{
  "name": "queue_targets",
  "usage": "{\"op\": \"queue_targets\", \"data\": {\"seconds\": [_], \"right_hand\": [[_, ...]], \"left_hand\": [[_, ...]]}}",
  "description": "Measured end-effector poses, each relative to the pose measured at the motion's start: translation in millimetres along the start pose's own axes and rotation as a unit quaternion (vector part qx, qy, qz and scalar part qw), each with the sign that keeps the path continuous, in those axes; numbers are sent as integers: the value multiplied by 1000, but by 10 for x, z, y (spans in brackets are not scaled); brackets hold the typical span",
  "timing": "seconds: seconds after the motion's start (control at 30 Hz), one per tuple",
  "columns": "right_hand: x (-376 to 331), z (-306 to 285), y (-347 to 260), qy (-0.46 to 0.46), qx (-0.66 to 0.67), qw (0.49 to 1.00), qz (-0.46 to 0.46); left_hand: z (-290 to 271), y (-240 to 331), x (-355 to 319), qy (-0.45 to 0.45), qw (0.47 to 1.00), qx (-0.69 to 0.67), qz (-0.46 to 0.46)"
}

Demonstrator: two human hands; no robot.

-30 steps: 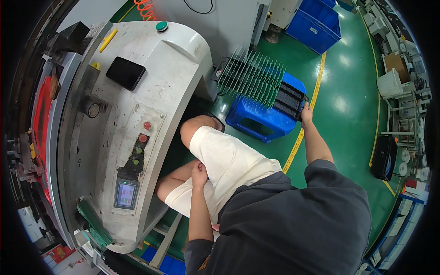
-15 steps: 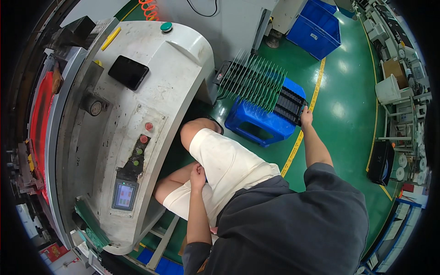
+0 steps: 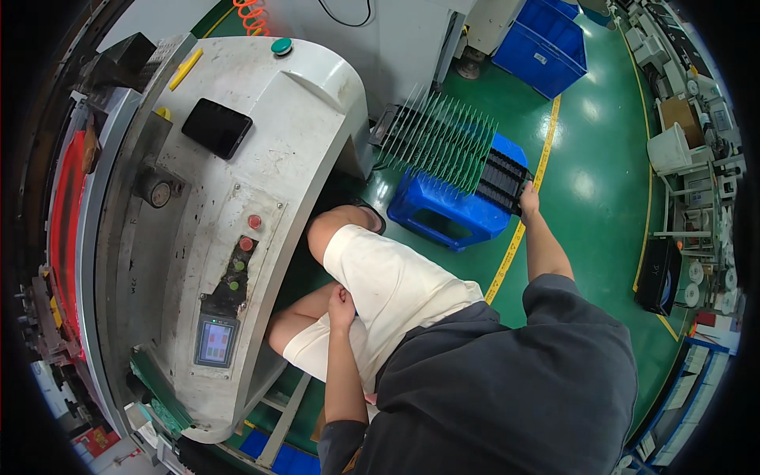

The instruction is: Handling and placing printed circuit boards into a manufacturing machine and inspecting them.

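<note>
A black slotted rack (image 3: 500, 182) lies across a blue plastic stool (image 3: 408, 198), ahead and to the right of me. Several thin green panels (image 3: 451, 142) stand side by side in it, seen nearly edge-on; its near right stretch of slots holds none. My right hand (image 3: 530, 199) is closed round the rack's right end, the arm stretched out. On my thigh, by the hem of the white shorts (image 3: 396, 261), rests my left hand (image 3: 341, 307) with its fingers curled in. Whatever those fingers hold, if anything, is hidden.
To my left stands a pale machine (image 3: 277, 119) with red and green buttons, a small screen (image 3: 214, 342), a black phone (image 3: 216, 127) and a yellow-handled tool (image 3: 186, 69) on it. Blue crates (image 3: 546, 59) stand beyond the stool. A yellow line (image 3: 507, 265) crosses the green floor.
The view has shifted very slightly. My right hand stays on the rack's end and my left hand stays on my thigh; the rack and panels have not visibly moved.
</note>
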State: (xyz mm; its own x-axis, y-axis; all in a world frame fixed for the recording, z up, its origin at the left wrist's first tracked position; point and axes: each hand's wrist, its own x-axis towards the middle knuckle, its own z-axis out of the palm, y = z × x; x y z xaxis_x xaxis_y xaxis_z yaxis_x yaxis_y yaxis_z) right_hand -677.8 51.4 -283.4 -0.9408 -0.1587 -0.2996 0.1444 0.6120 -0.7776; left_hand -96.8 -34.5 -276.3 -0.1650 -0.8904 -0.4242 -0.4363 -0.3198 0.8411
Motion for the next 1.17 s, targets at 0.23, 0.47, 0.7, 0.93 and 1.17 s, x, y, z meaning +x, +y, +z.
{"op": "queue_targets", "data": {"seconds": [0.23,0.47,0.7,0.93,1.17], "right_hand": [[-231,63,-168,-183,228,949,120],[-4,16,28,-151,146,978,17],[-211,48,-165,-91,113,988,-55],[-60,-164,-48,-135,173,975,-23],[-84,-203,-92,-142,167,976,9]], "left_hand": [[-64,-159,38,5,999,40,-6],[35,-86,85,-2,999,41,-4],[-12,-121,80,7,999,53,-8],[3,67,16,11,999,33,-26],[-19,-35,55,0,999,38,-34]]}}
